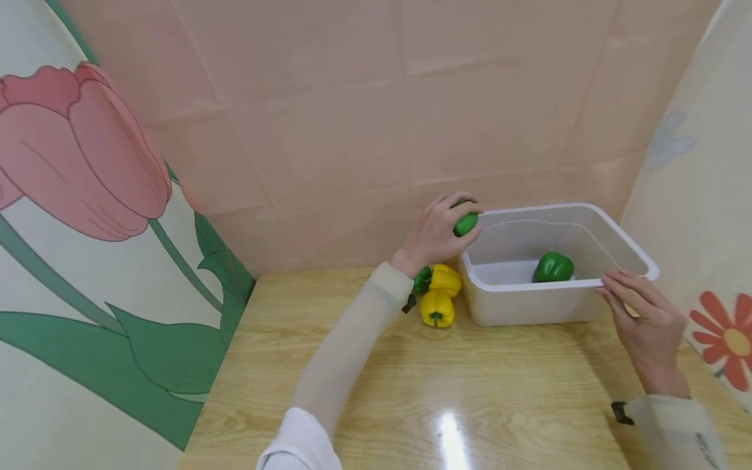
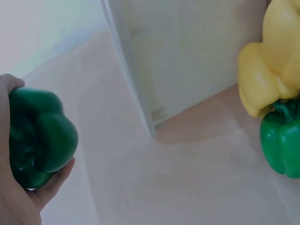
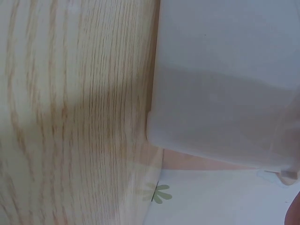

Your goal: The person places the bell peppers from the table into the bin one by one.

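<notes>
My left hand [image 1: 436, 230] grips a green bell pepper [image 1: 466, 224] in the air, just beside the left rim of a white plastic bin [image 1: 529, 305]. In the left wrist view, fingers and thumb wrap round that glossy green bell pepper [image 2: 49, 136]. Another green bell pepper [image 1: 553, 267] lies on the bin's floor. My right hand [image 1: 649, 323] holds the bin's rim at the front right corner. The right wrist view shows mostly the bin's outer wall [image 3: 220, 93], with a little of the hand at the edge.
Two yellow bell peppers, one in front [image 1: 437, 308] and one behind [image 1: 446, 281], lie left of the bin with a green one [image 1: 421, 282]. Everything stands on a wooden table [image 1: 376, 391]. A pinkish cloth [image 1: 329, 130] hangs behind, and printed sheets flank both sides.
</notes>
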The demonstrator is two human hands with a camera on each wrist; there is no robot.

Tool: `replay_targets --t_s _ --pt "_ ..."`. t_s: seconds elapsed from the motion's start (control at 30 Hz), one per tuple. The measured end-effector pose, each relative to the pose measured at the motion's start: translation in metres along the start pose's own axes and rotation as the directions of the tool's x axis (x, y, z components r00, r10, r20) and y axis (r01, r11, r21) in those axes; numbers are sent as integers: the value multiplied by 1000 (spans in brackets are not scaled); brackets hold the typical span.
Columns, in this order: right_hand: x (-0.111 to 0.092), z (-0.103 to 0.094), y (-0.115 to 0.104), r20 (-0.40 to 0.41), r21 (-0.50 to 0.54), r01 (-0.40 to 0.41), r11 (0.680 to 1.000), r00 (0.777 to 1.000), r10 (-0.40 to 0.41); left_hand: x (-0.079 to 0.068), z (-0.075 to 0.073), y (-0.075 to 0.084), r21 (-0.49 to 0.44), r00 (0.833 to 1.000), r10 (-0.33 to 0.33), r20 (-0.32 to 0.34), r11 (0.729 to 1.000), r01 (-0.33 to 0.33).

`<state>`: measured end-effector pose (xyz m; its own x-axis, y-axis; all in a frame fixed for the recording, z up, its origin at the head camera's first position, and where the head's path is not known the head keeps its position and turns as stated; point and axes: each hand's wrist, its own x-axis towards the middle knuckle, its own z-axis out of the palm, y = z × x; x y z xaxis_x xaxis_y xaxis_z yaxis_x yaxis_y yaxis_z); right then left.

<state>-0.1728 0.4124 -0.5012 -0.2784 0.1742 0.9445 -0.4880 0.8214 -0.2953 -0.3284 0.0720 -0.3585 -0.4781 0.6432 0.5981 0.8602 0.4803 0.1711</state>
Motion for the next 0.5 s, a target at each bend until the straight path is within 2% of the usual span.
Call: replay_targets --t_s 0.23,0.5 --pt "2 0 -2 -7 15 -7 1000 1000 7 12 -2 5 -6 1000 -9 7 1000 9" --pt "0 2 2 -16 41 -14 999 1000 15 22 1 11 -6 1000 15 22 1000 -15"
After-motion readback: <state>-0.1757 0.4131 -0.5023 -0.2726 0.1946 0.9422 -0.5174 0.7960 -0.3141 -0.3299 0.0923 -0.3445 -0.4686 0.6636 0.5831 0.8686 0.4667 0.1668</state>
